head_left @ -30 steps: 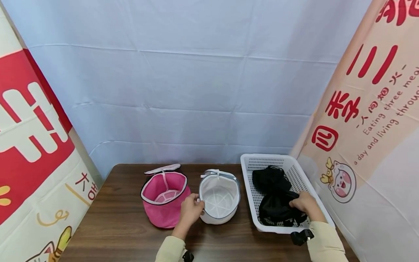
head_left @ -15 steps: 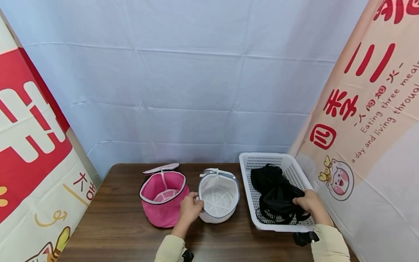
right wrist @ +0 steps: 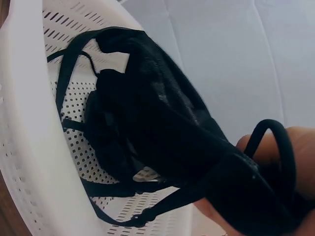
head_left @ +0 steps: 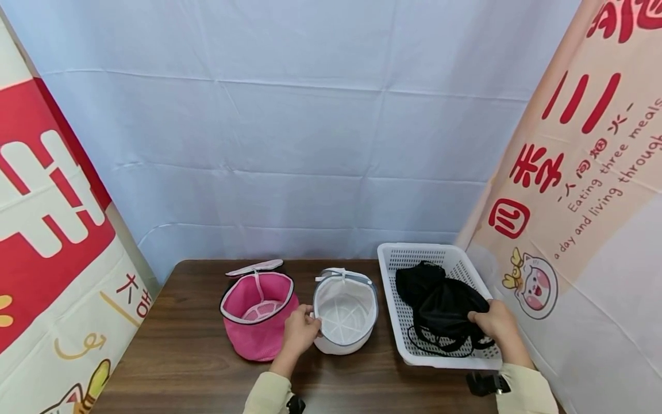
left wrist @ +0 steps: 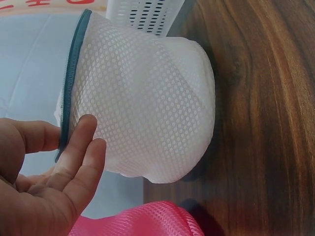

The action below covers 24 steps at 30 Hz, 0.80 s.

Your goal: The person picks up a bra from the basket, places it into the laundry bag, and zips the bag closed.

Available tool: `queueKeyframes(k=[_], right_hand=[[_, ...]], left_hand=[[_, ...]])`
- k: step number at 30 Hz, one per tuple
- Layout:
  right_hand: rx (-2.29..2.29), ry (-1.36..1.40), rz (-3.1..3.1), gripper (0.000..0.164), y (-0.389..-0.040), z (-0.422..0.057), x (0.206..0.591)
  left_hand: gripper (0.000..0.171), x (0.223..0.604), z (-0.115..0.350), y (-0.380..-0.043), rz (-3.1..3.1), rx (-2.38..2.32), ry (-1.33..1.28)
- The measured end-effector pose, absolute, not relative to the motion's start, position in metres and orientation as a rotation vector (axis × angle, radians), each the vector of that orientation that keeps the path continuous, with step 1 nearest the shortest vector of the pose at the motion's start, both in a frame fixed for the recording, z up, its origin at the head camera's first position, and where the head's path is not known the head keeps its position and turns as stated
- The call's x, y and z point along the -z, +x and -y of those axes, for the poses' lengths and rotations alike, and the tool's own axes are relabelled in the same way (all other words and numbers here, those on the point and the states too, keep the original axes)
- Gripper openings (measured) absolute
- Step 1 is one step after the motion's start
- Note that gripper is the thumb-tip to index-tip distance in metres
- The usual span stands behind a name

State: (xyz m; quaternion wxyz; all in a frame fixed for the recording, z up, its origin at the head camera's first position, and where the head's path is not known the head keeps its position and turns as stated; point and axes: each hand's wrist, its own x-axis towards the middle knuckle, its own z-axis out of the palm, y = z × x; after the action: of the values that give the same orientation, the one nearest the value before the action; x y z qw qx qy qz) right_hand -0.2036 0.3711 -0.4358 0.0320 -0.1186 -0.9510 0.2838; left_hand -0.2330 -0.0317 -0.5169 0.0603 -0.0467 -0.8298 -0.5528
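My left hand pinches the zipped rim of a white mesh laundry bag, which stands unzipped on the table. In the left wrist view, thumb and fingers lie on either side of the grey-green zip. A pink mesh laundry bag, also unzipped, stands just left of that hand. At the right, my right hand grips the edge of a black bra, lifted partly over the basket's right side. Its straps and a strap slider dangle over the basket in the right wrist view.
The white perforated basket stands at the table's right edge. Another black garment lies in its back part. Both bags stand on a dark wooden table. A pale cloth backdrop hangs behind, with printed cloths at both sides.
My right hand has drawn the black bra rightward and slightly up, so its straps now hang more freely over the basket. The left hand keeps its place on the white bag's rim.
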Motion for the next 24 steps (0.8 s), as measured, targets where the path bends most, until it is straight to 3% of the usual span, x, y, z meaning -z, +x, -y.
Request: queueKeyframes(k=[19, 24], right_hand=[[-0.888, -0.437, 2.704, 0.043, -0.194, -0.353, 0.428], [-0.895, -0.425, 2.642, 0.034, -0.193, -0.348, 0.425]], left_hand=[[0.029, 0.521, 0.034, -0.23, 2.448, 1.789, -0.172], [0.029, 0.522, 0.032, -0.23, 2.429, 1.811, -0.164]])
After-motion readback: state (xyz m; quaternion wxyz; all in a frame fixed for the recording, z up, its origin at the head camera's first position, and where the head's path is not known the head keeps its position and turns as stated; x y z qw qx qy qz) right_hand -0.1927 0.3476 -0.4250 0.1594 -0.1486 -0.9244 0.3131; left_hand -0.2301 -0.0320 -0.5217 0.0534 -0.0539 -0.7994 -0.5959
